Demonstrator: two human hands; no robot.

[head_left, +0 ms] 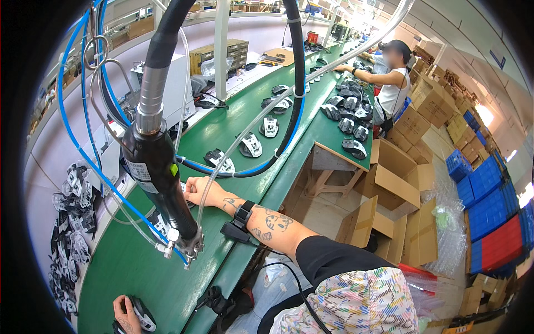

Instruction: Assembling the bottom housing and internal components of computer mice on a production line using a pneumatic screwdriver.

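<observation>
At the lower left, my left hand (127, 318) is closed against the side of a black-and-white computer mouse (144, 315) lying on the green belt (125, 261). My right hand (199, 191) reaches across to the belt with curled fingers on another mouse, mostly hidden behind a hanging black power screwdriver (161, 172). Below the right hand, a further mouse (159, 222) shows partly behind the screwdriver. Farther up the belt lie several open mouse bodies (250, 145), white and black, one after another.
Blue air hoses (68, 119) and a thick black cable (297, 83) hang before me. Black-and-white mouse parts (72, 222) are heaped at the left. Several mice (349, 106) cover the side table by a co-worker (392, 83). Open cartons (403, 181) and blue crates (484, 189) stand to the right.
</observation>
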